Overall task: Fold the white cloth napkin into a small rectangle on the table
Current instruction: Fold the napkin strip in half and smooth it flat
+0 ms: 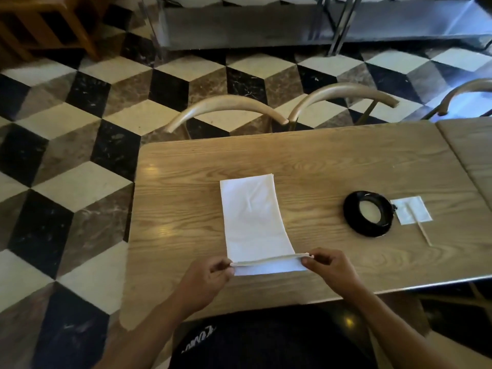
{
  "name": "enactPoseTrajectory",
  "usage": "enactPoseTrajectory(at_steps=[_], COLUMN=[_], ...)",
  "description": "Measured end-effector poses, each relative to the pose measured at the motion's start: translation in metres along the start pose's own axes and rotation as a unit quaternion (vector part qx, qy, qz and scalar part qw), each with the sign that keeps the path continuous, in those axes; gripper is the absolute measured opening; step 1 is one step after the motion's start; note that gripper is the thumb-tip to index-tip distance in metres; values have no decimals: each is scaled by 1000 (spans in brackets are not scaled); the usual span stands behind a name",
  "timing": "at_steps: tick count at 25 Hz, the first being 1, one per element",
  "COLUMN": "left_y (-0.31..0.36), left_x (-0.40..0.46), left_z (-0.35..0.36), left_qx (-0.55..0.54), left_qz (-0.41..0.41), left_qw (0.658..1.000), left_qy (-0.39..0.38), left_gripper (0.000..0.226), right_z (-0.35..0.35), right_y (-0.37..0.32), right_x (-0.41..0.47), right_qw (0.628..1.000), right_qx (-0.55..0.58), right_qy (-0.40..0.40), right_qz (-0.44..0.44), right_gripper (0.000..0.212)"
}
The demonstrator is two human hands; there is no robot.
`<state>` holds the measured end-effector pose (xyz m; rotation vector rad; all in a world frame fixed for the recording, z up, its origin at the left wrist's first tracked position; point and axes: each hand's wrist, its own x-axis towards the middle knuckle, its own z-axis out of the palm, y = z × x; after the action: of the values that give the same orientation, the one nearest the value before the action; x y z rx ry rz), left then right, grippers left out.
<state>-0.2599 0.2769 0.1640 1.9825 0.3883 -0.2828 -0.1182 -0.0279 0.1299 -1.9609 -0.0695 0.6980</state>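
The white cloth napkin (253, 217) lies on the wooden table (319, 166) as a long narrow strip running away from me. Its near end is lifted off the table, so the stacked layers show as a thin edge. My left hand (205, 280) pinches the near left corner of that lifted end. My right hand (330, 270) pinches the near right corner. A short flap of cloth hangs below the pinched edge, close to the table's front edge.
A black ring-shaped holder (368, 213) sits to the right of the napkin. Beside it lie a small white packet (411, 210) and a toothpick (423, 230). Two curved wooden chair backs (226, 109) stand behind the table. A second table (471, 145) adjoins at right.
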Motion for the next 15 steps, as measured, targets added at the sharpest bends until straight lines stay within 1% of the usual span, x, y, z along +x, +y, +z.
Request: enactPoseTrajectory(at_steps=[3,6,8,10,13,15], left_y=[-6,-8,-10,-9,-8,-10], left_x=[0,20,43,69,110,136], left_z=[5,3,-1,-7,-16,-21], left_qx=[-53,-96,-102,-115,-141,-165], left_qz=[-34,-71,-76,-76,-102,-130], left_qw=[998,991,990,987,976,965], left_qy=[28,61,64,81,129,158], left_gripper=[17,13,6,5,4,14], right_z=[6,18,24,28,33,35], right_y=[4,-11,-22,-31,-39,-42], right_x=[-2,15,40,69,115,145], right_qw=[1000,999,996,992,992,994], right_qx=[-9,32,77,113,110,89], right_qy=[5,21,30,34,40,46], right_qz=[9,20,32,44,46,51], right_gripper=[10,11,9,9,7,8])
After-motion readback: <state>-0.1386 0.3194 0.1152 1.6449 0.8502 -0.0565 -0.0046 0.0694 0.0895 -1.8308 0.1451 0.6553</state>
